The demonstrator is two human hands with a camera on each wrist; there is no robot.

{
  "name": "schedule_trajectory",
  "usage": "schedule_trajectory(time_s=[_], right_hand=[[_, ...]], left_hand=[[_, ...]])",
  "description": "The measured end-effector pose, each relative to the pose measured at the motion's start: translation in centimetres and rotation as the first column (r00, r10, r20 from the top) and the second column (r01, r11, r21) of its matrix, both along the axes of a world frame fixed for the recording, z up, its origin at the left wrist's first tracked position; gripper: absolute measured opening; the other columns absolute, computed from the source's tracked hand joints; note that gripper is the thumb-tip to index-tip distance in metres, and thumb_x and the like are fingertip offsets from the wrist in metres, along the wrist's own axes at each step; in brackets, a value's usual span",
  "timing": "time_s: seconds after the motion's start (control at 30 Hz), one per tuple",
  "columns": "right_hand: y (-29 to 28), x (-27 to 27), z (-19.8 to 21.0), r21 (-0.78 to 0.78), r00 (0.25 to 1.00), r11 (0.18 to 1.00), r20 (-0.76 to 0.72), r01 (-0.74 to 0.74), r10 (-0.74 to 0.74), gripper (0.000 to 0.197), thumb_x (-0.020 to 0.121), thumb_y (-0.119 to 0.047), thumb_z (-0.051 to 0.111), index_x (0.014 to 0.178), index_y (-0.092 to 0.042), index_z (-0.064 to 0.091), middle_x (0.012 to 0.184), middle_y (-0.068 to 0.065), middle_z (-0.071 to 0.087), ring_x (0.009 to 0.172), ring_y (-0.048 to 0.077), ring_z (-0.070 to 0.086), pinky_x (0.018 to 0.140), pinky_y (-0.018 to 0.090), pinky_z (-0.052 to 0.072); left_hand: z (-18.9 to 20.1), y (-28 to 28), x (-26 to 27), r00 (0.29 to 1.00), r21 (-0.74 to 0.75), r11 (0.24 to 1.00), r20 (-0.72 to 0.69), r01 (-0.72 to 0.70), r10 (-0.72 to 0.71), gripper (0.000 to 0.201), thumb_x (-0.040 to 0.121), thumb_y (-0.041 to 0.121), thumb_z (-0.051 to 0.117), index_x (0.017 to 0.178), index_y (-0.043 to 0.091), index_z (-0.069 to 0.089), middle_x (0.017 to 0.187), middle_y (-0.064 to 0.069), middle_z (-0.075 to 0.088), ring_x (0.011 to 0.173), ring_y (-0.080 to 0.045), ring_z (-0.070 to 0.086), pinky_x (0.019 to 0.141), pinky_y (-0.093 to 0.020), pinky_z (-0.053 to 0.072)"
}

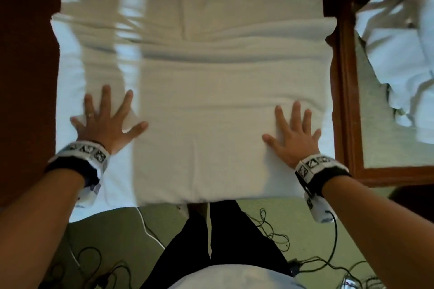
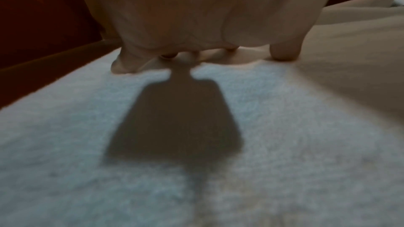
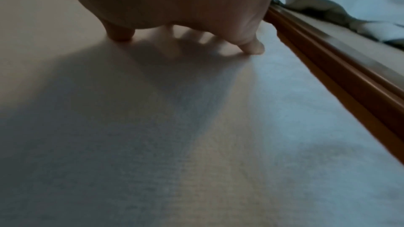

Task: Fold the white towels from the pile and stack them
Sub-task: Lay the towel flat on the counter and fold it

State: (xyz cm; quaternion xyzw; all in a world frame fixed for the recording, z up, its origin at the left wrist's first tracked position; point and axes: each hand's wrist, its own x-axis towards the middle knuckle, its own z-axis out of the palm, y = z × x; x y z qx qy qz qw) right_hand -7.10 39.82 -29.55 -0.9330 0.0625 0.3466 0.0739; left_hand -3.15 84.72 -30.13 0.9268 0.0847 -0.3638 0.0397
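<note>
Towel (image 1: 202, 110) lies on the table (image 1: 28, 54), folded over at least once, left hand (image 1: 105, 122) and right hand (image 1: 293, 134) pressing it flat with fingers spread; judged mid-fold, with the pile (image 1: 404, 37) at right still unfolded, no stack in view.

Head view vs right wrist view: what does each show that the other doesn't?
Only the head view: the left hand spread flat on the towel, the towel's bunched far folds, both wristbands, cables on the floor.

Only the right wrist view: the underside of the right hand, fingertips and thumb touching the cloth, with their shadow beneath.

Both: the right hand flat and open on the white towel, the wooden frame edge beside it, and the unfolded white pile beyond.
</note>
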Motion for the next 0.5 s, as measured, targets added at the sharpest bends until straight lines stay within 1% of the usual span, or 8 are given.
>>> schedule_trajectory(time_s=[0.1,0.17,0.23,0.27,0.33,0.4,0.47,0.5], right_hand=[[0.2,4.1,-0.8,-0.013,0.998,1.0,0.055,0.013,-0.013,0.082,0.088,-0.077,0.031,0.15,-0.05,-0.015,0.159,-0.006,-0.034,0.148,0.031,-0.026,0.114,0.071,0.001],[0.3,6.3,-0.9,-0.004,0.997,1.0,0.068,0.024,-0.024,0.082,0.089,-0.076,0.034,0.151,-0.05,-0.011,0.16,-0.006,-0.031,0.149,0.03,-0.023,0.113,0.07,0.001],[0.3,6.9,-0.8,0.015,0.996,0.999,0.076,0.047,-0.048,0.081,0.09,-0.074,0.037,0.153,-0.048,-0.007,0.161,-0.004,-0.028,0.149,0.029,-0.021,0.114,0.069,0.002],[0.3,6.2,-0.6,0.021,0.994,0.998,0.09,0.059,-0.061,0.081,0.091,-0.072,0.038,0.154,-0.045,-0.006,0.162,-0.002,-0.027,0.15,0.03,-0.02,0.116,0.067,0.003],[0.5,2.7,-0.3,0.022,0.986,0.997,0.148,0.078,-0.08,0.08,0.094,-0.068,0.036,0.156,-0.038,-0.005,0.163,0.003,-0.024,0.15,0.031,-0.017,0.118,0.064,0.006],[0.7,-2.6,-0.1,0.022,0.976,0.997,0.202,0.079,-0.081,0.078,0.095,-0.067,0.031,0.156,-0.036,-0.007,0.162,0.003,-0.026,0.15,0.031,-0.018,0.12,0.061,0.007],[0.1,-8.1,0.0,0.008,0.985,0.998,0.159,0.065,-0.065,0.074,0.096,-0.067,0.023,0.153,-0.04,-0.015,0.159,0.0,-0.033,0.149,0.031,-0.022,0.12,0.06,0.006],[-0.6,-10.5,-0.1,-0.001,0.99,0.998,0.126,0.064,-0.064,0.072,0.096,-0.068,0.019,0.152,-0.042,-0.019,0.158,-0.001,-0.035,0.148,0.031,-0.023,0.12,0.06,0.007]], left_hand=[[-0.6,0.2,4.6,1.0,-0.004,1.0,0.029,0.005,-0.005,0.091,0.074,0.092,0.032,0.14,0.066,-0.023,0.158,0.016,-0.036,0.151,-0.033,-0.02,0.112,-0.075,0.008],[-0.5,0.1,6.6,0.999,-0.023,1.0,0.046,0.007,-0.006,0.09,0.077,0.089,0.037,0.144,0.064,-0.018,0.161,0.015,-0.031,0.152,-0.033,-0.017,0.112,-0.075,0.008],[-0.1,0.0,7.0,0.997,-0.056,0.998,0.073,-0.01,0.014,0.089,0.078,0.088,0.035,0.148,0.061,-0.012,0.164,0.013,-0.025,0.153,-0.031,-0.013,0.115,-0.072,0.007],[0.2,-0.3,6.4,0.996,-0.077,0.997,0.089,-0.023,0.03,0.09,0.077,0.088,0.032,0.151,0.058,-0.01,0.165,0.012,-0.022,0.154,-0.029,-0.011,0.116,-0.07,0.007],[0.7,-0.9,3.6,0.991,-0.12,0.992,0.127,-0.024,0.039,0.092,0.075,0.087,0.026,0.153,0.052,-0.008,0.166,0.01,-0.02,0.154,-0.025,-0.009,0.118,-0.067,0.007],[0.7,-1.3,-1.4,0.988,-0.136,0.991,0.157,0.011,0.011,0.091,0.078,0.085,0.025,0.153,0.05,-0.012,0.164,0.01,-0.024,0.154,-0.023,-0.011,0.119,-0.065,0.005],[0.2,-1.3,-7.3,0.99,-0.136,0.99,0.143,0.029,-0.01,0.088,0.08,0.084,0.021,0.153,0.049,-0.014,0.162,0.008,-0.03,0.153,-0.024,-0.015,0.119,-0.064,0.004],[-0.1,-0.8,-10.1,0.993,-0.122,0.992,0.12,0.019,-0.004,0.087,0.081,0.085,0.016,0.154,0.047,-0.015,0.161,0.007,-0.033,0.153,-0.026,-0.016,0.119,-0.064,0.003]])
